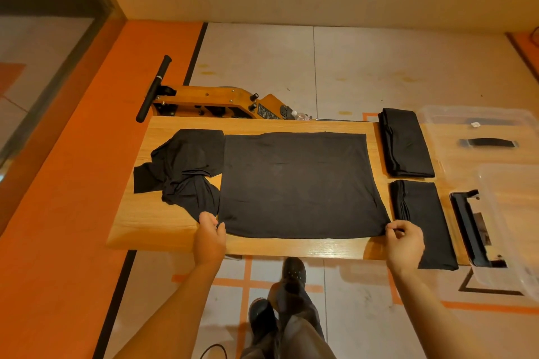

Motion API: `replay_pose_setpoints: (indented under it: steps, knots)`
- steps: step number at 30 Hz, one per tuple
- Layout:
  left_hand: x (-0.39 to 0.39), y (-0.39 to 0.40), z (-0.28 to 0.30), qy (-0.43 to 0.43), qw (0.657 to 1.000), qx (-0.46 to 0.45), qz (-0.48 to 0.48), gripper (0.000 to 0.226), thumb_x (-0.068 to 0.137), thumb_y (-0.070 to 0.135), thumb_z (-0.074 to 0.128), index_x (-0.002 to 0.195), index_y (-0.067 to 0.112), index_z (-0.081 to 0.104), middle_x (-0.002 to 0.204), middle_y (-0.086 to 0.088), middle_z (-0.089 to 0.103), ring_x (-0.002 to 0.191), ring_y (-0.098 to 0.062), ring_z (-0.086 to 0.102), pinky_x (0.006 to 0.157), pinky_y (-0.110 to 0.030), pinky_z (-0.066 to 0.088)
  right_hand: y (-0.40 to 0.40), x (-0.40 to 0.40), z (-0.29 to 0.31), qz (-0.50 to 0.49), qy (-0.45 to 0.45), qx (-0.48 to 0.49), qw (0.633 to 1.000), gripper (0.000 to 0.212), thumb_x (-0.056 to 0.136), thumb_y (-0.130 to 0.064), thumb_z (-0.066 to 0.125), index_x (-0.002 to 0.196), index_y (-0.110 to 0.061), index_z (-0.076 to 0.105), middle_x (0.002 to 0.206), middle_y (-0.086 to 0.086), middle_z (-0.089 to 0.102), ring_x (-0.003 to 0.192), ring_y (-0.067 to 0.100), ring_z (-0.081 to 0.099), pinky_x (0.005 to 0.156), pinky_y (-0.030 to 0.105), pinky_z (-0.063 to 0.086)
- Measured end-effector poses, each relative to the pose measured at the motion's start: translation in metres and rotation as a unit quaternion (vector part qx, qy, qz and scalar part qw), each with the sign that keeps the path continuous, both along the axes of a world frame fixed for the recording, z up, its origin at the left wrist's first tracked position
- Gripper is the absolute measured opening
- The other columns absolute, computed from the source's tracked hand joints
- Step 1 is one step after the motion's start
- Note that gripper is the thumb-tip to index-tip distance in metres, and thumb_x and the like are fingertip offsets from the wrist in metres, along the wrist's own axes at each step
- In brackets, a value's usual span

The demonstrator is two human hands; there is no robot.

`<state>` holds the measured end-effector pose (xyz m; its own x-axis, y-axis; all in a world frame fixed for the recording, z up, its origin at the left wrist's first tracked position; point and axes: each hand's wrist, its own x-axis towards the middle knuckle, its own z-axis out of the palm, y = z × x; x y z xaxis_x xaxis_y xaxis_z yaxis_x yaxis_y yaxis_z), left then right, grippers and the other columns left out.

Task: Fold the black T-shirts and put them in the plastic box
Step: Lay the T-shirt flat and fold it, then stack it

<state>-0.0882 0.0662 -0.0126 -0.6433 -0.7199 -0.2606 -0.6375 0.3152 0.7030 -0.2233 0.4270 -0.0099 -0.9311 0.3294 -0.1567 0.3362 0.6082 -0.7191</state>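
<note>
The black T-shirt (pixel 297 183) is lying spread mid-surface, long axis running left to right, near edge facing the person. The left hand (pixel 210 237) is pinching its near-left corner, the right hand (pixel 404 242) its near-right. Folded shirts (pixel 407 146) and the plastic box (pixel 504 213) are sitting right on the wooden surface (pixel 151 230).

Dim warm orange light, soft shadows, sharp centre, wide-angle edge distortion.
</note>
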Motion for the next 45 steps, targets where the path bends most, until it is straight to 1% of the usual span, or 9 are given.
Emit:
replay_pose_setpoints:
  steps: [5, 9, 18, 26, 31, 34, 38, 42, 45]
  knots:
    - [0.0, -0.002, 0.003, -0.017, 0.999, 0.006, -0.046, 0.024, 0.093, -0.005, 0.043, 0.079, 0.012, 0.052, 0.081, -0.011, 0.056, 0.076, -0.031, 0.058, 0.063, -0.029, 0.045, 0.007, 0.0, -0.001, 0.071, -0.037, 0.016, 0.997, 0.018, 0.089, 0.004, 0.062, 0.101, -0.003, 0.073, 0.12, 0.013, 0.058, 0.109, 0.028, 0.057, 0.099, 0.041, 0.046]
    - [-0.001, -0.005, 0.003, -0.007, 0.998, -0.01, -0.057, 0.027, 0.09, -0.009, 0.045, 0.1, 0.01, 0.062, 0.098, -0.014, 0.059, 0.08, -0.026, 0.058, 0.067, -0.029, 0.046, 0.007, -0.006, -0.002, 0.078, -0.053, 0.009, 0.996, 0.021, 0.089, 0.005, 0.063, 0.108, -0.002, 0.071, 0.125, 0.015, 0.055, 0.111, 0.032, 0.056, 0.103, 0.042, 0.043]
    - [-0.027, -0.014, 0.016, 0.007, 0.998, -0.052, -0.037, 0.019, 0.086, 0.002, 0.066, 0.103, 0.01, 0.067, 0.085, -0.007, 0.062, 0.067, -0.017, 0.056, 0.056, -0.022, 0.041, -0.002, -0.039, 0.008, 0.103, -0.026, 0.037, 0.994, 0.01, 0.089, -0.007, 0.069, 0.098, -0.007, 0.072, 0.109, 0.011, 0.06, 0.093, 0.02, 0.055, 0.095, 0.044, 0.05]
    - [-0.074, -0.038, 0.023, -0.009, 0.998, -0.053, -0.039, 0.002, 0.087, 0.013, 0.069, 0.088, 0.015, 0.068, 0.095, -0.008, 0.064, 0.078, -0.017, 0.057, 0.065, -0.025, 0.041, -0.018, -0.093, 0.025, 0.139, -0.001, 0.038, 0.99, 0.008, 0.09, -0.008, 0.067, 0.096, -0.004, 0.072, 0.094, 0.004, 0.062, 0.092, 0.022, 0.06, 0.087, 0.041, 0.051]
    - [-0.119, -0.065, 0.036, -0.009, 0.995, -0.088, -0.042, 0.01, 0.083, 0.012, 0.073, 0.079, 0.019, 0.067, 0.104, -0.008, 0.057, 0.087, -0.018, 0.055, 0.077, -0.026, 0.04, -0.028, -0.145, 0.024, 0.18, 0.008, 0.058, 0.982, 0.005, 0.087, -0.013, 0.072, 0.09, -0.011, 0.075, 0.102, 0.007, 0.067, 0.105, 0.022, 0.058, 0.092, 0.04, 0.049]
    - [-0.151, -0.081, 0.044, -0.007, 0.996, -0.074, -0.039, 0.007, 0.085, 0.011, 0.071, 0.081, 0.015, 0.066, 0.11, -0.008, 0.06, 0.105, -0.022, 0.056, 0.084, -0.026, 0.038, -0.042, -0.176, 0.031, 0.194, -0.034, -0.004, 0.98, 0.004, 0.088, -0.017, 0.07, 0.085, -0.014, 0.07, 0.095, 0.004, 0.068, 0.095, 0.021, 0.062, 0.087, 0.041, 0.052]
    - [-0.185, -0.091, 0.052, -0.046, 0.998, -0.04, -0.021, 0.007, 0.092, 0.017, 0.063, 0.086, 0.016, 0.059, 0.092, -0.003, 0.059, 0.093, -0.025, 0.057, 0.074, -0.029, 0.039, -0.06, -0.207, 0.041, 0.195, -0.053, -0.053, 0.978, 0.018, 0.093, -0.023, 0.065, 0.08, -0.01, 0.062, 0.077, 0.005, 0.062, 0.077, 0.021, 0.059, 0.066, 0.034, 0.047]
    - [-0.2, -0.086, 0.049, -0.063, 0.997, -0.052, 0.0, 0.008, 0.094, 0.018, 0.061, 0.089, 0.012, 0.06, 0.088, -0.001, 0.058, 0.089, -0.022, 0.056, 0.071, -0.03, 0.04, -0.067, -0.222, 0.033, 0.145, -0.075, -0.082, 0.983, 0.023, 0.094, -0.027, 0.065, 0.088, -0.005, 0.065, 0.08, 0.01, 0.066, 0.078, 0.026, 0.064, 0.072, 0.046, 0.054]
    - [-0.205, -0.068, 0.046, -0.068, 0.997, -0.017, 0.017, 0.01, 0.095, 0.022, 0.06, 0.097, 0.013, 0.063, 0.093, 0.001, 0.06, 0.09, -0.017, 0.056, 0.075, -0.029, 0.042, -0.076, -0.215, 0.027, 0.079, -0.1, -0.14, 0.982, 0.029, 0.094, -0.019, 0.064, 0.07, -0.003, 0.058, 0.067, 0.01, 0.059, 0.07, 0.028, 0.058, 0.064, 0.04, 0.049]
